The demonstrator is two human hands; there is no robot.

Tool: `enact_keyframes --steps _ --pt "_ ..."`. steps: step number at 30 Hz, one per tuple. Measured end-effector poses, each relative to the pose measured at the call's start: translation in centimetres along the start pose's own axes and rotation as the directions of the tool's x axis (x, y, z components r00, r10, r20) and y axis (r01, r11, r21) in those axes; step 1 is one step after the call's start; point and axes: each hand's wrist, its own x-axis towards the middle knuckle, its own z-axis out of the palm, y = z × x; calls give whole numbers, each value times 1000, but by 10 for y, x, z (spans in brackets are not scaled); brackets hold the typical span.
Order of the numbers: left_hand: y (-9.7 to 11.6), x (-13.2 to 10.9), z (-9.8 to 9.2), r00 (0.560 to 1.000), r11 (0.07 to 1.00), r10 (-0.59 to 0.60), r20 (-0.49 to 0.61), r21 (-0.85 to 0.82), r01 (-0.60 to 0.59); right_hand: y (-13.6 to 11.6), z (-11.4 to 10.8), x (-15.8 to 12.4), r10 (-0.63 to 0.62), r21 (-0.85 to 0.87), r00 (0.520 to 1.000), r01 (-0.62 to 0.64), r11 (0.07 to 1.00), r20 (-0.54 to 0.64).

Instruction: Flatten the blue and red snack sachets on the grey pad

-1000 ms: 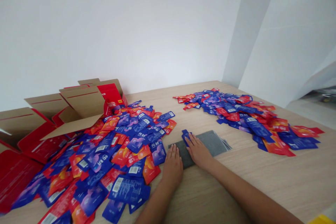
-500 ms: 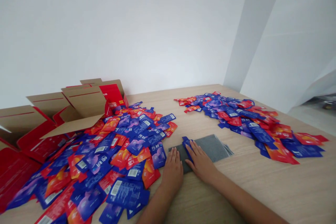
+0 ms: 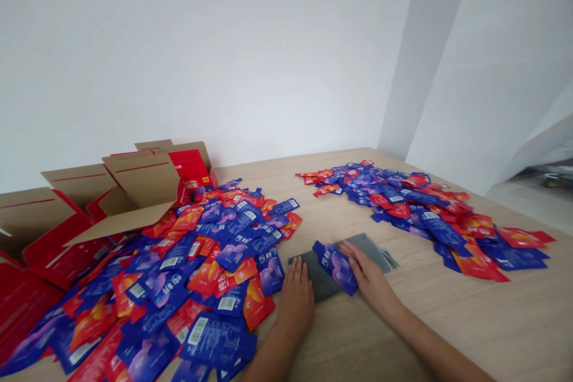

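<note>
My right hand (image 3: 372,277) grips a blue sachet (image 3: 335,265) and holds it tilted just above a stack of flat grey pouches (image 3: 376,250) on the wooden table (image 3: 447,322). My left hand (image 3: 294,297) lies flat with its fingers stretched out on the left end of the grey pouches. Just left of that hand spreads a big pile of blue and red sachets (image 3: 179,274). A second pile of blue and red sachets (image 3: 421,209) lies at the right, beyond my right hand.
Open red and brown cardboard boxes (image 3: 89,209) stand at the far left behind the big pile. A white wall runs along the table's far edge. Bare table top shows in front of my arms.
My right hand slid right off the grey pouches and lifted the blue sachet that lay under its fingers. My left hand stayed put. The view dropped slightly.
</note>
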Motion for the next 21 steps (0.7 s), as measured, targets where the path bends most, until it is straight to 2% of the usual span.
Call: enact_keyframes --steps 2,4,6,8,16,21 --pt "1 0 -1 1000 1000 -5 -1 -7 5 8 -3 -1 -11 -119 1000 9 993 -12" --pt "2 0 -2 1000 1000 -14 3 -5 14 10 1 -7 -66 -221 993 87 971 100" --pt "3 0 -2 1000 1000 -18 3 2 18 5 10 -12 -108 -264 964 173 949 245" --pt "3 0 -1 1000 1000 -11 -3 5 11 -2 20 -12 -110 -296 943 207 933 313" --pt "-1 1 0 1000 999 12 13 31 -12 -15 51 30 -67 -413 977 147 899 203" --pt "6 2 -15 999 1000 25 34 -4 -25 -18 57 10 -103 -366 973 174 914 207"
